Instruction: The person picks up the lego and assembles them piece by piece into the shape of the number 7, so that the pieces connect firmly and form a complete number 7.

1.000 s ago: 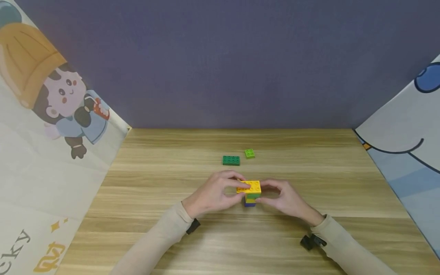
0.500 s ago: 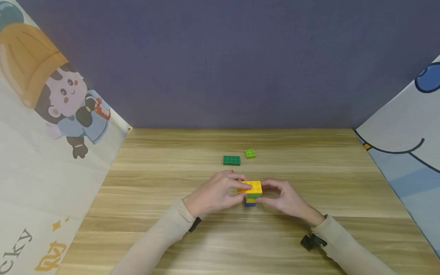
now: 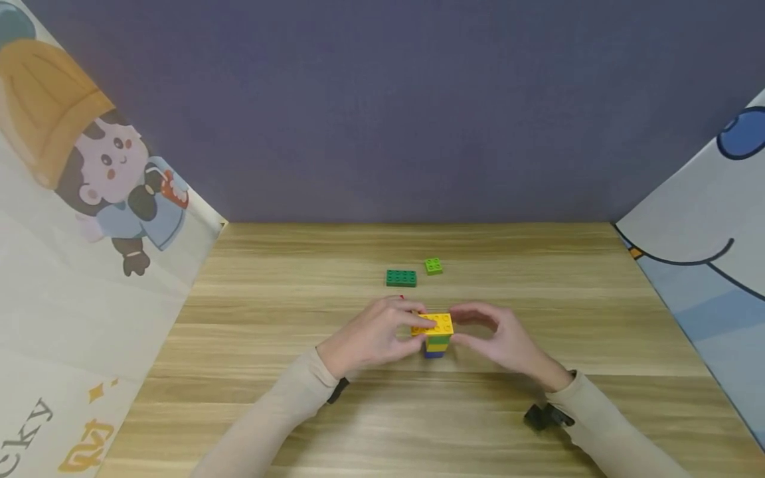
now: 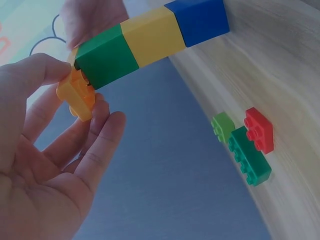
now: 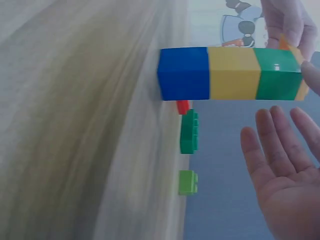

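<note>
A tower of a blue brick [image 5: 184, 74], a yellow brick [image 5: 234, 74] and a green brick [image 5: 277, 74] stands upright on the table. Across its top lies an orange-yellow eight-stud brick [image 3: 442, 323], overhanging to the left. My left hand [image 3: 376, 338] pinches this top brick between thumb and fingers, with the index finger lying over its studs. In the left wrist view, the brick looks slightly tilted against the green one. My right hand [image 3: 508, 338] is at the tower's right side, fingers extended and spread, its thumb tip close by the top brick's end.
Behind the tower on the wooden table [image 3: 299, 265] lie a dark green brick [image 3: 401, 278] and a small lime brick [image 3: 433, 266]. A red brick [image 4: 259, 130] sits nearer, mostly hidden by my left hand in the head view. A dark panel [image 3: 418, 113] rises at the table's back.
My right hand has loosened from the lower tower and moved slightly up and to the right, its fingers spreading. The left hand keeps its pinch on the top brick.
</note>
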Demonstrator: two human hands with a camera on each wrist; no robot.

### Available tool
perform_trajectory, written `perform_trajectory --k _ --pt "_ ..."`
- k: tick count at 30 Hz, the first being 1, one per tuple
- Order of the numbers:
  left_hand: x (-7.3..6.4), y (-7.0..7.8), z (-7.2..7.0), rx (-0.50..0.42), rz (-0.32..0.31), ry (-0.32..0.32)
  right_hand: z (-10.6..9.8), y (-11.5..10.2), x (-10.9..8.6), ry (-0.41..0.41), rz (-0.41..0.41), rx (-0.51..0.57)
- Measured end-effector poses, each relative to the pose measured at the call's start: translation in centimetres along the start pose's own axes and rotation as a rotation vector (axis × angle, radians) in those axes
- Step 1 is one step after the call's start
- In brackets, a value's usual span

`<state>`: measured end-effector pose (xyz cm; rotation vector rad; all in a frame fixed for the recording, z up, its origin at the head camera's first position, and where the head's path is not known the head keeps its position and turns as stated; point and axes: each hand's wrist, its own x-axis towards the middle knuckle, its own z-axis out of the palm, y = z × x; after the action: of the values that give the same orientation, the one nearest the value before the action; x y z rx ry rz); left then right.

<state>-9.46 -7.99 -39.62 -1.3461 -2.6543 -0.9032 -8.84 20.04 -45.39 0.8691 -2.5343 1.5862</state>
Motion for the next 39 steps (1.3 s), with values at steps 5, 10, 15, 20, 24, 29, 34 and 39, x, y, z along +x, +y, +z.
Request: perform_trajectory --k 5,10,15,20,24,29,34,39 --pt "0.0 0.1 -0.1 -0.006 -0.012 -0.013 0.0 -0.5 0.2 0.025 -0.076 0.051" --pt "0.1 0.0 -0.1 -0.014 -0.007 -0.007 0.6 -0.7 0.6 0.038 -0.124 0.079" --pt "0.3 -0.4 0.3 -0.012 -0.001 0.015 0.9 -0.2 0.8 0.059 -0.136 0.103" --pt "0.8 -0.9 0.7 -0.03 -0.012 0.052 0.5 0.4 1.3 0.058 -0.137 0.147" --pt "1.1 -1.2 1.2 -0.055 -0.029 0.091 0.1 0.9 1.7 0.062 -0.135 0.163" --pt "0.9 -1.2 1.8 -0.095 -0.058 0.116 0.1 1.0 1.7 0.084 -0.165 0.144" --pt "0.7 -1.5 2.3 -0.131 -0.063 0.145 0.1 1.2 1.8 0.094 -0.225 0.12" --pt "0.3 -2.0 2.4 -0.189 -0.071 0.13 0.2 1.3 1.9 0.092 -0.248 0.128"
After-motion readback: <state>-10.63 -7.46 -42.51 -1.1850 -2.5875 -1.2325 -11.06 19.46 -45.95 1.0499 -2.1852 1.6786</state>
